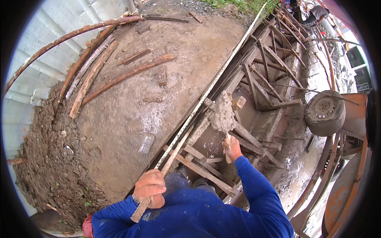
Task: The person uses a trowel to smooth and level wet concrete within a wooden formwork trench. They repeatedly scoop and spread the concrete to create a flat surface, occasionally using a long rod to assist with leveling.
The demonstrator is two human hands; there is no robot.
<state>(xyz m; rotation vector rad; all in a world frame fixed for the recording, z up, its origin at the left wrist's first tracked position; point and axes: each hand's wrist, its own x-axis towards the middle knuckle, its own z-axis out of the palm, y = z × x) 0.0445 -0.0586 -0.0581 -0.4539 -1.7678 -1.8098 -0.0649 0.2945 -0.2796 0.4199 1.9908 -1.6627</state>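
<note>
My right hand (232, 150) grips the light wooden handle of a trowel (228, 139). Wet grey concrete (222, 115) is heaped at the trowel's far end and hides its blade, above the timber formwork (246, 137). On the left, my left hand (150, 188) is closed around a narrow wooden strip (139, 211). The strip's near end sticks out below the fist, and a length of wood runs on beyond it, beside a long pale straight edge (198, 104). A wood block (238, 103) sits just right of the concrete.
Braced timbers (274, 59) cross the trench on the right. A muddy wheel (325, 113) on an orange frame stands at far right. Loose poles (127, 77) and a clear plastic bottle (146, 143) lie on the muddy ground at left. Another person (317, 14) is bent over far right.
</note>
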